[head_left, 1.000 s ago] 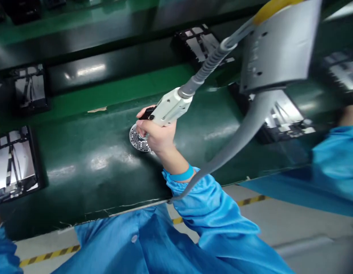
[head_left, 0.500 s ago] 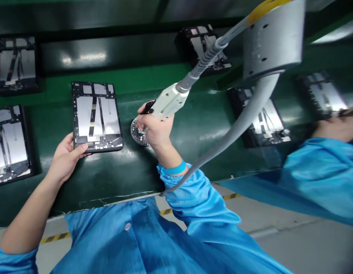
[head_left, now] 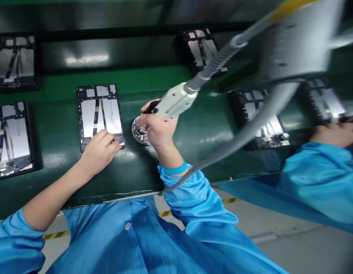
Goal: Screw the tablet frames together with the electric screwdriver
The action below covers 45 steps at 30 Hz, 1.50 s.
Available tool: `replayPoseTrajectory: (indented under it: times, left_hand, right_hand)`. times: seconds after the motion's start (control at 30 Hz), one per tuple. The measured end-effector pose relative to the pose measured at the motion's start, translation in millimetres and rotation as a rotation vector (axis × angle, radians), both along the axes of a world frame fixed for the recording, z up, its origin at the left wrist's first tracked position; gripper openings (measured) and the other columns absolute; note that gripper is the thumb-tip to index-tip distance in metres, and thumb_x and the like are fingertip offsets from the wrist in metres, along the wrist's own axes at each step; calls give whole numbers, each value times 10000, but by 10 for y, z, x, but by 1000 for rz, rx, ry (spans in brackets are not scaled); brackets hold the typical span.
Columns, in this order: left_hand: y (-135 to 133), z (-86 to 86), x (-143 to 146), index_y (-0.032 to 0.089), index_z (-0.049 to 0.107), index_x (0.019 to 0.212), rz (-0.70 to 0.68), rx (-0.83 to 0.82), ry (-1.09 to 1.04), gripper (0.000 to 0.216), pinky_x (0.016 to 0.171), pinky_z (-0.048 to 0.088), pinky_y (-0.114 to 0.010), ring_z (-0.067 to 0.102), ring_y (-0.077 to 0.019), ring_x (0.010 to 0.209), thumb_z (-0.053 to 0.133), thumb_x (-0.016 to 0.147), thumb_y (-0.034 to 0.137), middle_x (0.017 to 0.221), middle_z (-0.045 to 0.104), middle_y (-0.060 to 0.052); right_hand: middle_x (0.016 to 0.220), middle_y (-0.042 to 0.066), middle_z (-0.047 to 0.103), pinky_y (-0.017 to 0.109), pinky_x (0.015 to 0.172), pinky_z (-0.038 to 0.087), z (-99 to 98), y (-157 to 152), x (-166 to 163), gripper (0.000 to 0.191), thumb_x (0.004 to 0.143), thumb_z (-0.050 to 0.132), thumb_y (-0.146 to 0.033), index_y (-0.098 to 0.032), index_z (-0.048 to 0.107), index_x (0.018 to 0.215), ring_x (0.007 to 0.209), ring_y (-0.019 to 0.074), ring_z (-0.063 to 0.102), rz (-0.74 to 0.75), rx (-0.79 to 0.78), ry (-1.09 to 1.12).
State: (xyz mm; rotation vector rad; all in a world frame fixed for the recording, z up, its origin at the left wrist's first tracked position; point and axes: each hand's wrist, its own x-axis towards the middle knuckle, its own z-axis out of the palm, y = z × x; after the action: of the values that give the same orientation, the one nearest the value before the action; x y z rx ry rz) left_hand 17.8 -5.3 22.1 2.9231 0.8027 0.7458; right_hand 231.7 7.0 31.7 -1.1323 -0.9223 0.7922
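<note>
open tablet chassis (head_left: 100,114) lying flat on the dark green conveyor belt (head_left: 79,171), inner side up, just left of a round perforated metal dish (head_left: 139,132). left hand (head_left: 99,151) rests on the chassis's near right corner, fingers curled onto it. right hand (head_left: 159,129) is clenched around the grey handheld tool (head_left: 173,103), held over the dish; a corrugated hose (head_left: 213,64) runs up from the tool. 2 further chassis (head_left: 9,137) lie at the left, others at the right. a co-worker's blue sleeve (head_left: 316,171) shows at far right.
</note>
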Motion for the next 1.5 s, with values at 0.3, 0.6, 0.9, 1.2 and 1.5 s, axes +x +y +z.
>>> replayPoseTrajectory:
  times: [0.3,0.6,0.9,1.2,1.5]
  left_hand:
    - [16,-216,51,162,765,990,-92,-62,27,273,888,591,-418,672,-251,1033,540,1143,183,1073,796,-104]
    - [-21,-300,66,143,795,1155,-42,-153,-64,236,1134,621,-516,688,-321,1360,608,1127,283,1345,777,-152]
    - [-37,-313,102,159,811,1143,-34,-231,-124,251,1148,618,-511,686,-302,1365,584,1132,266,1342,780,-138]
    - [-44,-300,120,154,805,1115,-32,-234,-129,287,1120,615,-496,679,-308,1354,550,1150,280,1338,771,-122]
    - [-26,-298,105,182,809,1150,-54,-293,-139,231,1131,593,-501,646,-315,1375,603,1124,284,1371,739,-136]
  right_hand:
    - [614,-74,340,346,487,377,172,-186,-54,260,852,689,-518,-316,531,885,439,128,359,9,46,-96]
    - [604,-80,327,372,487,379,157,-270,-242,336,821,660,-581,-326,463,916,439,147,335,68,-50,-74]
    - [539,-106,352,344,500,330,213,-283,-242,206,711,637,-290,-314,523,881,424,127,373,151,-29,37]
    - [670,-64,450,357,543,397,243,-362,-251,242,738,671,-344,-312,476,878,482,125,410,148,-127,-45]
    - [807,-32,575,356,540,444,14,-378,-210,272,774,747,-433,-311,530,884,535,129,488,223,-113,-90]
